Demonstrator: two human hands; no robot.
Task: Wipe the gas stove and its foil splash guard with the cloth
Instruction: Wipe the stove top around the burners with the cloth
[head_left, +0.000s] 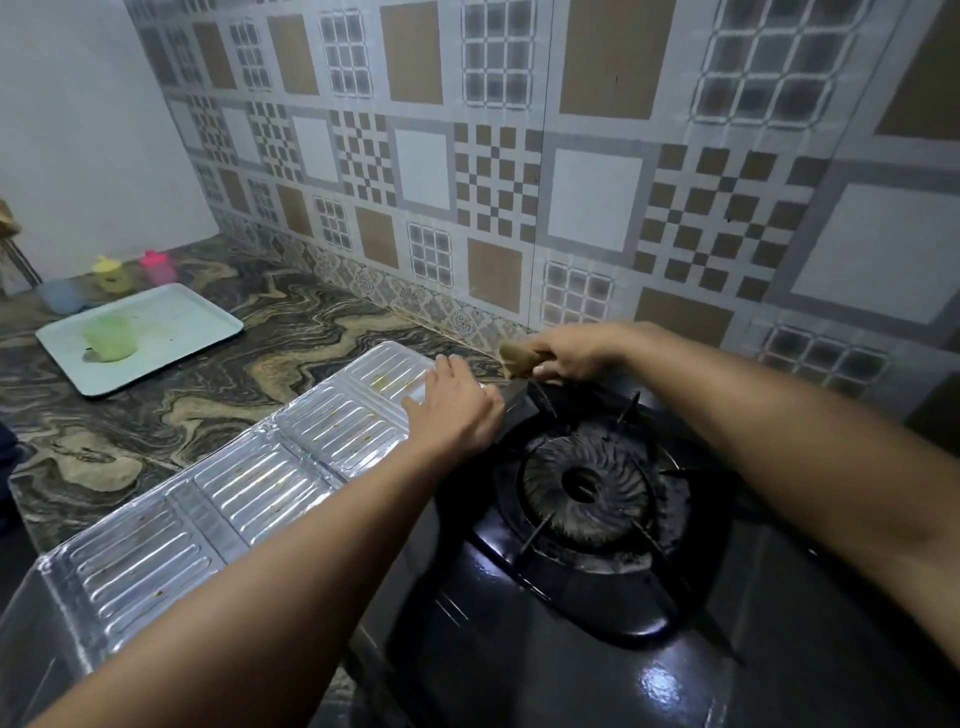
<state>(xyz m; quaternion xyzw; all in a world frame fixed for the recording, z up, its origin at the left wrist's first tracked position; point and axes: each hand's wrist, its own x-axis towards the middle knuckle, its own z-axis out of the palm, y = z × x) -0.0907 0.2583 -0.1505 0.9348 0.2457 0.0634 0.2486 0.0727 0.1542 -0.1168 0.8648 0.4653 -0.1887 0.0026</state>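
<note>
Resting on foil: the left hand (451, 410) lies with straight fingers on the far end of the foil splash guard (249, 483), just left of the gas stove (587, 519).
Right hand (574, 356): grips the folded cloth (517, 358) above the stove's far-left corner.
Desk (218, 364): left of the stove, carries a tray (182, 322) with a green cup (110, 339).
</note>
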